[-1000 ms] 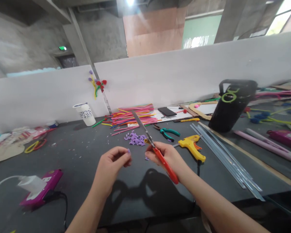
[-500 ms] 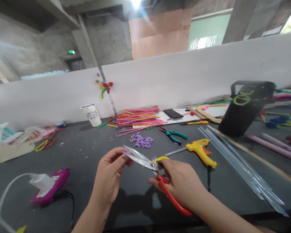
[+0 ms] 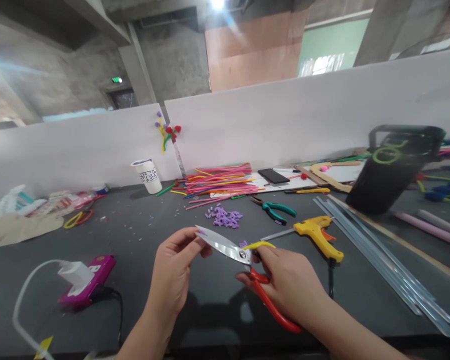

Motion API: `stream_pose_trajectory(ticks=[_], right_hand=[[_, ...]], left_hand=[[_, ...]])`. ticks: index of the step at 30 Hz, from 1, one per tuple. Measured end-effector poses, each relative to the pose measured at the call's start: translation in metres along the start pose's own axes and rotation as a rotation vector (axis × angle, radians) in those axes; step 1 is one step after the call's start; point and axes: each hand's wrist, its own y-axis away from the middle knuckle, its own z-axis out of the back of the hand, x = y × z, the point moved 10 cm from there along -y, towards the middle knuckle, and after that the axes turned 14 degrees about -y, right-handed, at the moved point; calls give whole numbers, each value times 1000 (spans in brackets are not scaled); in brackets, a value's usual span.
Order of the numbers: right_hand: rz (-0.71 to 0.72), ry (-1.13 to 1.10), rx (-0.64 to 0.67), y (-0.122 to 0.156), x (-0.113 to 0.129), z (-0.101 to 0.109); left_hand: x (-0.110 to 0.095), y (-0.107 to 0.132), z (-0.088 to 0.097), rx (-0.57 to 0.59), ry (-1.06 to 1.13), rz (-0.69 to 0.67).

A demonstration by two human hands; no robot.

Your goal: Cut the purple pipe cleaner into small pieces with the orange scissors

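Note:
My right hand (image 3: 288,277) is wrapped round the handles of scissors (image 3: 225,246) with one red and one yellow grip. Their blades are together and point left toward my left hand (image 3: 176,265). Thumb and forefinger of that hand pinch a small purple piece (image 3: 203,232), mostly covered by the fingers and the blade tips. Just beyond the scissors lies a loose pile of short purple pieces (image 3: 227,218), with a few more next to the yellow grip.
Behind the pile lie many coloured pipe cleaners (image 3: 219,181) and teal-handled pliers (image 3: 273,209). To the right are a yellow glue gun (image 3: 317,235), clear glue sticks (image 3: 375,255) and a black bottle (image 3: 392,170). A magenta power strip (image 3: 86,287) sits left, a paper cup (image 3: 148,177) at the back.
The scissor blades were apart around the purple piece and have come together. The whole view has shifted slightly, so everything appears a little further right. Both hands keep their grips.

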Motion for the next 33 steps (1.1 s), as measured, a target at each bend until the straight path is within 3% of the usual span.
stream_pose_trajectory(ticks=[33], right_hand=[[-38, 8, 45, -2, 1, -5]], left_hand=[[-2, 0, 2, 18, 2, 12]])
